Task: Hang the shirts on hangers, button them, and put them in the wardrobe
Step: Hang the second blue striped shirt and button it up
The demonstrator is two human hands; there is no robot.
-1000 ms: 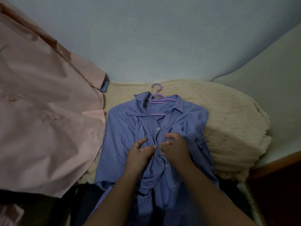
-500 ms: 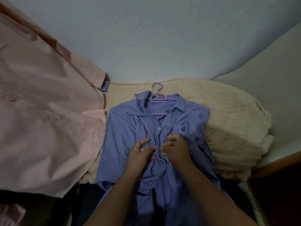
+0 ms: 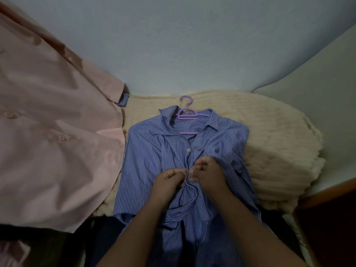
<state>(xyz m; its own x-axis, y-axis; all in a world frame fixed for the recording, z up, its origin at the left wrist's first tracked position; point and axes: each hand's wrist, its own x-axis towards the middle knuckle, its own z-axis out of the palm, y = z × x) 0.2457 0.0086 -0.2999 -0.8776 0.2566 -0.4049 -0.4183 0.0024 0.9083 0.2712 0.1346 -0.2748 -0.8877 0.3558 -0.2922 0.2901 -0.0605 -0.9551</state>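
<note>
In the head view the striped shirt (image 3: 154, 151) lies flat on a cream blanket (image 3: 269, 151), and both grips meet at its front edges, just below a fastened white button (image 3: 188, 150): the left hand (image 3: 169, 182) and right hand (image 3: 208, 174) each pinch the thin cloth with curled fingers, knuckles almost touching. A purple plastic hanger (image 3: 186, 112) sits inside the shirt's collar, its hook pointing away from the hands. A smooth pink shirt (image 3: 54, 132) with round buttons hangs left of the striped shirt; no writing can be read.

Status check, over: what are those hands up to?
Left hand, right hand pinching striped shirt front. Shirt on purple hanger. Nothing in the way.
</note>
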